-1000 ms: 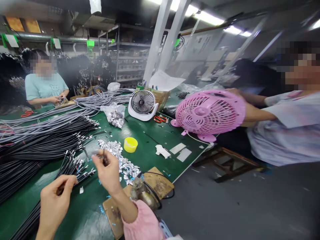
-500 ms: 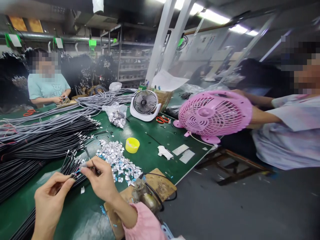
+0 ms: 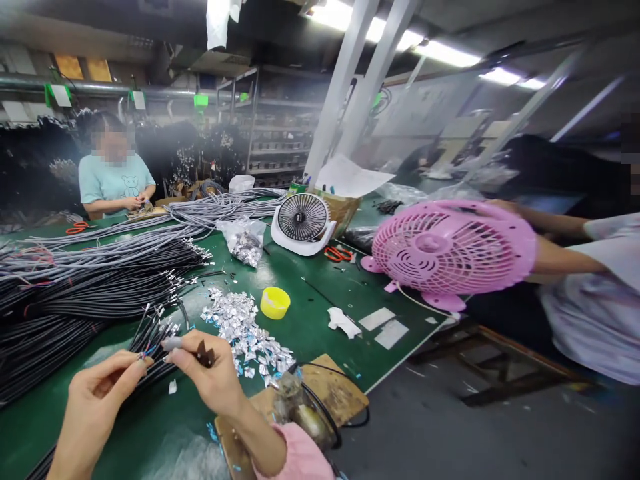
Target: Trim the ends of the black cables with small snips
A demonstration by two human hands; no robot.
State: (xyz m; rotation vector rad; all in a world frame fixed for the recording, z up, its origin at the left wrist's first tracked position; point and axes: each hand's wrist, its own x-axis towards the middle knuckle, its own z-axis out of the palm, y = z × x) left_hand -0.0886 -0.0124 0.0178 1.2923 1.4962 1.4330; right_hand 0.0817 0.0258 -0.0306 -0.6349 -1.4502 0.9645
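Observation:
My left hand (image 3: 103, 400) is closed in a pinch on the end of a black cable, whose thin red and blue wires (image 3: 146, 353) stick out past the fingertips. Just to the right, my right hand (image 3: 210, 373) has thumb and forefinger together, a small gap from those wires. A dark brown piece with pointed tips (image 3: 205, 355) shows inside its curled fingers; its kind is unclear. Behind both hands lie the stripped ends of a black cable bundle (image 3: 105, 293). A heap of silvery foil scraps (image 3: 240, 327) spreads beyond my right hand.
A yellow tub (image 3: 275, 303), a white fan (image 3: 303, 223), a bag of small parts (image 3: 243, 240) and orange scissors (image 3: 338, 253) stand or lie on the green table (image 3: 310, 313). A pink fan (image 3: 450, 247) is at the right edge, beside a person's arm. Another person (image 3: 117, 177) sits across.
My right hand has drawn slightly away from the wire ends, and the brown piece in it shows more. My left hand keeps the cable. The view has shifted a little.

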